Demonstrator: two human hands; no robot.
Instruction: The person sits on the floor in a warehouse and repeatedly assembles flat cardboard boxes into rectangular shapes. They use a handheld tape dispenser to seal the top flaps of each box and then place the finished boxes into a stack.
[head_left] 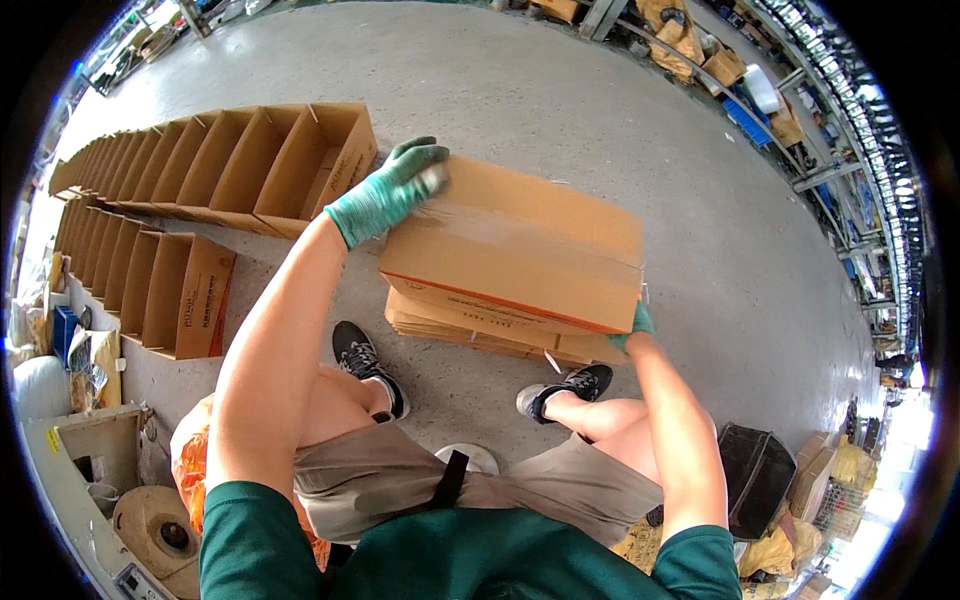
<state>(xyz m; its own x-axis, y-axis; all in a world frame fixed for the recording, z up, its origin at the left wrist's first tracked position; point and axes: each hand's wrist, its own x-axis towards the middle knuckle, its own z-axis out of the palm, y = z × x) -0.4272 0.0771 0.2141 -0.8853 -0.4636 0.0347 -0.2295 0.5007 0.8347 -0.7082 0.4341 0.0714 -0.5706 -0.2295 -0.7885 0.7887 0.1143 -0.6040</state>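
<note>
Seen from above: a taped cardboard box [520, 245], closed and brown, resting on top of a low stack of flattened cartons [480, 335] on the concrete floor [600, 110], just ahead of two black sneakers [365, 365].

Left hand [392, 190], in a green knit glove, laid flat over the box's far left corner, fingers spread and curled over the edge, pressing rather than lifting. Something small and pale under the fingertips; too blurred to name. Right hand [632, 328], also green-gloved, mostly hidden behind the near right corner of the box, only a bit of glove showing; seemingly gripping that lower corner, though the exact closure cannot be told.

Judged by its look: stiff corrugated board, flat faces, crisp edges, a strip of clear tape along the top seam. Probably light to moderate in weight, since held at two opposite corners without visible sag. Smooth, slightly slick surface; gloves likely helping with grip. Best held at diagonal corners or under the bottom edges, not by the taped flaps. Not fragile in itself, but corners liable to crush if dropped.

To the left, two long rows of open cardboard boxes [230, 165] standing side by side on the floor, mouths facing up and toward the viewer. A black crate [755, 475] at lower right, and shelving with goods along the far right rim.
</note>
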